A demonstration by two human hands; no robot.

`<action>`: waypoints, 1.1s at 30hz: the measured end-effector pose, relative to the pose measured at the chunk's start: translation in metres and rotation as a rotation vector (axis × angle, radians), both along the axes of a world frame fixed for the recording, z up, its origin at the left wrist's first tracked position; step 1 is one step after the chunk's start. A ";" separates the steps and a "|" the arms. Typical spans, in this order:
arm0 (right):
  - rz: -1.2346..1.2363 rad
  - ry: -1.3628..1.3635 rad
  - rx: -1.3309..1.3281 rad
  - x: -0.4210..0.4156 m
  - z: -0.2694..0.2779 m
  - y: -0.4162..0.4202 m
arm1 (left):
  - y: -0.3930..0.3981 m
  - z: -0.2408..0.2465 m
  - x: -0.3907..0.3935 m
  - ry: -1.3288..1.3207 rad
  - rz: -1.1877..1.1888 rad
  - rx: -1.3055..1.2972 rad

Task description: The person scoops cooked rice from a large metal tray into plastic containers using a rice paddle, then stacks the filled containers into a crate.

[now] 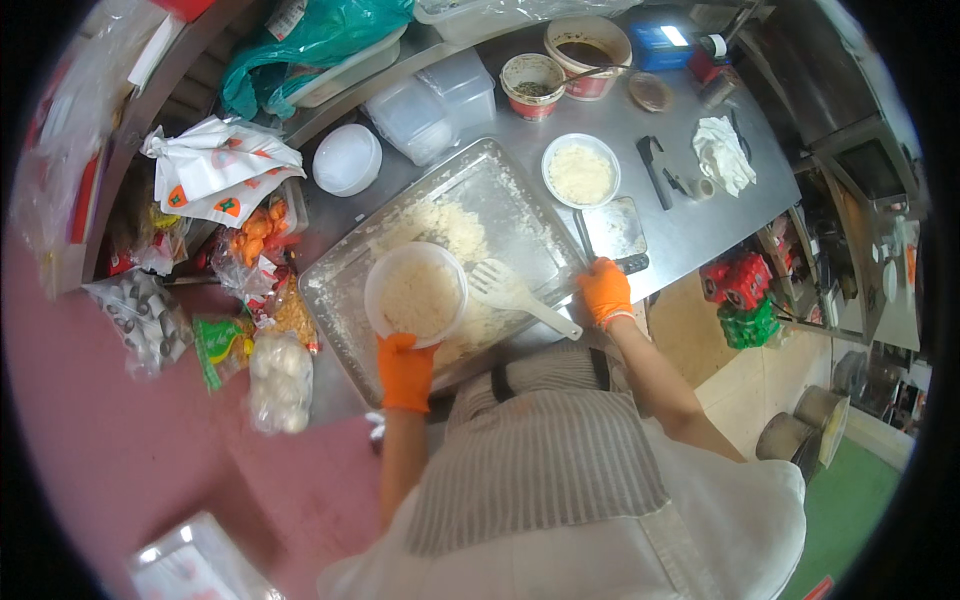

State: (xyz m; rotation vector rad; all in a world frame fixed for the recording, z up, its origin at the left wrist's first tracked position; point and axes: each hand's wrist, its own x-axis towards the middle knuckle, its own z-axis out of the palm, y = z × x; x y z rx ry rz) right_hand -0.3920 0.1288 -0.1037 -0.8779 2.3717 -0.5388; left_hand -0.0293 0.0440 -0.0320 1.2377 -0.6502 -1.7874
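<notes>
Orange gloves cover both hands. My left hand [406,369] grips the near rim of a white plastic bowl [417,292] of pale grated or crumbled food, held over a metal baking tray [517,196]. Loose food [450,225] of the same look lies on the tray. Beside the bowl, a white slotted spatula [517,294] rests with its handle over the tray's near edge. My right hand [604,289] is closed at the tray's right corner, by the black handle of a flat metal tool [616,226]; whether it grips that handle is unclear. A second filled bowl [581,171] stands behind the tool.
Empty white bowls [347,160] and clear plastic containers [431,109] stand behind the tray. Two sauce tubs [532,86], [588,56] are at the back. A black-handled tool [657,172] and crumpled white cloth [724,154] lie right; bagged food [281,382] sits left.
</notes>
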 end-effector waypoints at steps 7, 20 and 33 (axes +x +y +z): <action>0.278 0.298 -0.145 -0.053 -0.028 -0.037 | -0.003 0.014 -0.018 -0.037 -0.054 -0.001; -0.132 -0.488 -0.539 -0.149 -0.002 -0.088 | -0.017 -0.012 -0.114 -0.879 -0.814 -0.887; -0.666 -0.673 -0.483 -0.065 0.003 0.139 | -0.006 -0.090 -0.325 -0.309 -0.739 -0.156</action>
